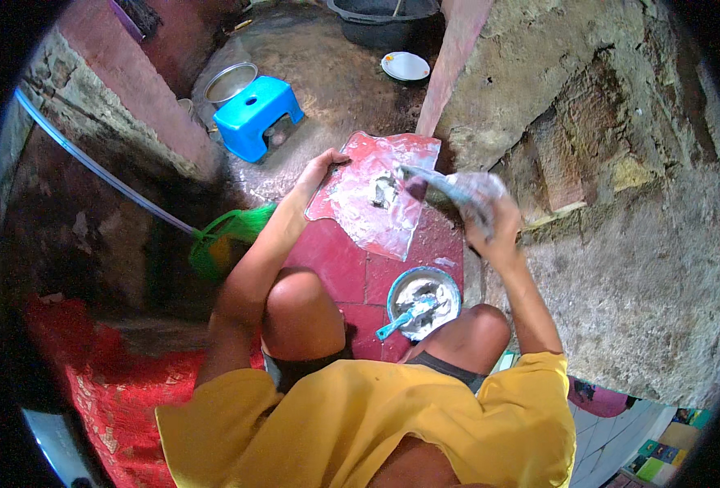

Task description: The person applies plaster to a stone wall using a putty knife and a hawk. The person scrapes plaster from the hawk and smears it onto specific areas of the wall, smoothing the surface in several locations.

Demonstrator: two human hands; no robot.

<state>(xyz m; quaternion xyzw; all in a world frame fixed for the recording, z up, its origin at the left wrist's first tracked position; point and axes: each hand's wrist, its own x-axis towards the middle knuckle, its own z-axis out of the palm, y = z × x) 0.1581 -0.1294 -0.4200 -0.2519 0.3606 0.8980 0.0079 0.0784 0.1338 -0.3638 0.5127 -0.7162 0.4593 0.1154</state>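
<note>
My left hand (326,169) grips the upper left edge of a flat, irregular red sheet (340,213), thumb on its face. White paste is smeared over much of the sheet, with a thicker greyish-white lump near its middle. My right hand (497,226) is closed around a long bluish-grey tool (449,185) coated in paste. Its end reaches over the sheet's upper right part; blur hides its exact kind. Below the sheet, near my right knee, a round bowl (390,294) holds white paste. A turquoise-handled spreader (394,324) rests in it, handle over the rim.
Beyond the sheet stand a blue plastic stool (248,122) and a metal pan (228,81). A white plate (406,67) and a dark basin (384,31) lie farther back. To my left leans a green broom (230,232). A rough wall (620,268) rises on my right.
</note>
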